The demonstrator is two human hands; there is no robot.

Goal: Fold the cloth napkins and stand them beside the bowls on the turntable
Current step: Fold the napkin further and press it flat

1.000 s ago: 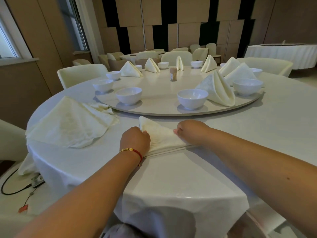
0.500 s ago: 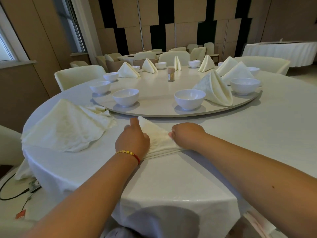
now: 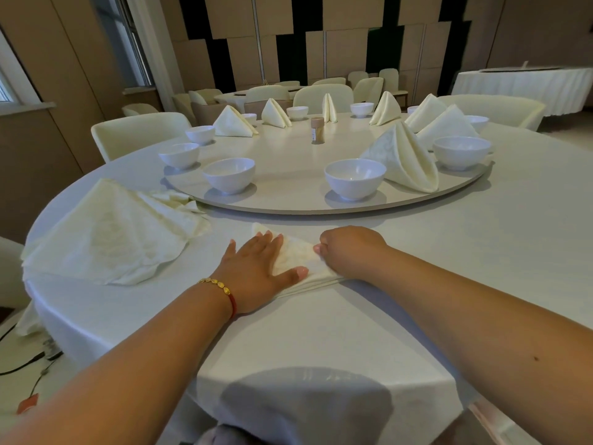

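We see two bare forearms with no sleeves reaching the wrists. On the wrist of our left hand (image 3: 256,271) sits a bracelet (image 3: 221,290): a thin red cord strung with a row of small oval gold beads along its upper side. Our right hand (image 3: 349,252) wears no ring, band or watch that shows. A small dark mark dots the right forearm. Fingernails on both hands look short and unpainted
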